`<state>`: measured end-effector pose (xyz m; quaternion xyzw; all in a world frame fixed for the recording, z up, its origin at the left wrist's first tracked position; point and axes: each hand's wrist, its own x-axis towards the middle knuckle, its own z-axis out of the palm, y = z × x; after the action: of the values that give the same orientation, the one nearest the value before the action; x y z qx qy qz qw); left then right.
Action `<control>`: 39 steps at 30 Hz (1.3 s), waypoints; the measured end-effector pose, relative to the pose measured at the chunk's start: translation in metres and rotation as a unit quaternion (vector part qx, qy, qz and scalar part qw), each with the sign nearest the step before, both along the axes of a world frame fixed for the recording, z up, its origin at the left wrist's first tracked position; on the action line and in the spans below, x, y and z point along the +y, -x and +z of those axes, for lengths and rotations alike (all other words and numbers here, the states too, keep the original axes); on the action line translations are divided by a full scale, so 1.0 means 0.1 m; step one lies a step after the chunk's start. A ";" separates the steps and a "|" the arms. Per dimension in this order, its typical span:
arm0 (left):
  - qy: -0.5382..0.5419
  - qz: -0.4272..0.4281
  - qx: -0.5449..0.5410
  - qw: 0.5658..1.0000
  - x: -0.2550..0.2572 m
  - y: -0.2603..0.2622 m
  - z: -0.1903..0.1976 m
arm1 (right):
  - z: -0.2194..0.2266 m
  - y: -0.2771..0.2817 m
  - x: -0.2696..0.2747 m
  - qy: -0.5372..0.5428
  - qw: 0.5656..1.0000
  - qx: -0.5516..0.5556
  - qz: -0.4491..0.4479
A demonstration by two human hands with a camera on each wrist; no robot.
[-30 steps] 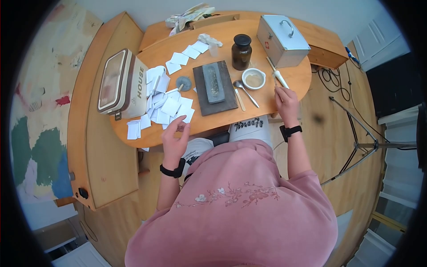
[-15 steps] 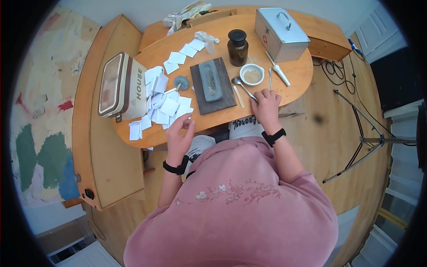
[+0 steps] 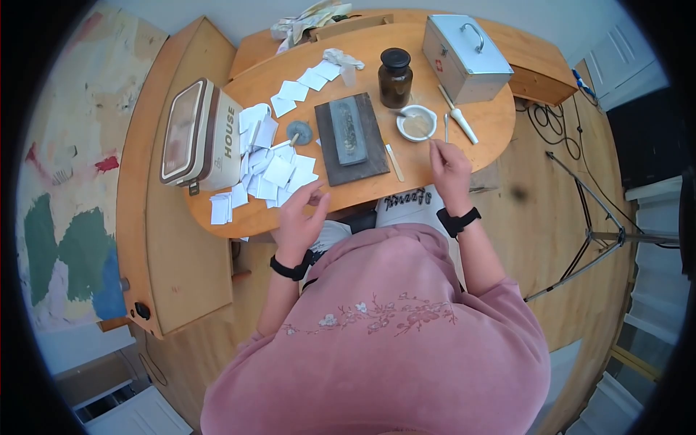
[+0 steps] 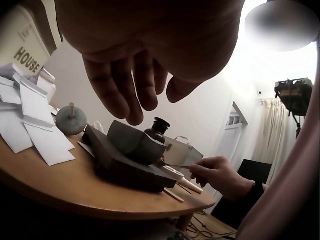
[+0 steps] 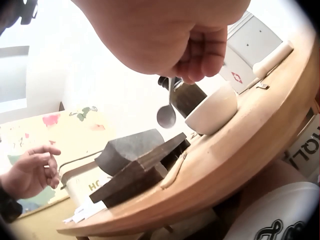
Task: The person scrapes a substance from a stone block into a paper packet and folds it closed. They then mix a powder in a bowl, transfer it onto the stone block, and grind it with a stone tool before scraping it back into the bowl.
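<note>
My right hand [image 3: 452,172] pinches the handle of a metal spoon [image 5: 166,116], raised off the table. In the head view the spoon overlaps the rim of a white mortar-like bowl [image 3: 417,132] that has pale brown contents. A thin metal rod [image 3: 446,127] lies just right of the bowl. My left hand [image 3: 299,220], fingers relaxed and holding nothing, hovers at the table's front edge near a heap of white paper squares [image 3: 278,172]. Between the hands, a long grey stone block [image 3: 349,134] with a marked, mottled top rests on a dark slab [image 3: 374,163].
A brown lidded jar [image 3: 395,80] stands behind the bowl, and a silver case [image 3: 467,61] behind that to the right. A white-handled tool [image 3: 465,127] and a wooden stick [image 3: 395,163] lie nearby. At left are a grey disc with a peg [image 3: 299,133] and a cream "HOUSE" box [image 3: 221,145].
My right hand has left the thin metal rod on the table, moved left to the spoon and lifted it toward the bowl. The left hand has barely moved.
</note>
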<state>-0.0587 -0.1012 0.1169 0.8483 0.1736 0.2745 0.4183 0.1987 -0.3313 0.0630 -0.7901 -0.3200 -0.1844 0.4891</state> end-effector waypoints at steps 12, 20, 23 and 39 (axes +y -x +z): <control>-0.119 -0.134 0.023 0.984 -0.54 -2.07 -0.16 | 0.06 -0.40 -0.17 0.074 0.990 -0.112 0.030; -0.115 -0.067 0.095 0.986 -0.64 -2.61 -0.64 | 0.03 -0.30 -0.10 0.009 0.998 -0.019 0.053; -0.077 -0.059 0.100 0.990 -0.67 -2.61 -0.62 | 0.03 -0.35 -0.12 0.005 0.999 -0.036 0.030; -0.120 -0.080 -0.037 0.989 -0.76 -2.36 -0.29 | 0.30 -0.16 -0.37 -0.013 0.996 -0.088 0.005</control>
<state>0.1775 -0.1768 0.0878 0.8925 0.0554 0.2906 0.3404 0.2146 -0.3684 0.0935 -0.7632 -0.3631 -0.2549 0.4698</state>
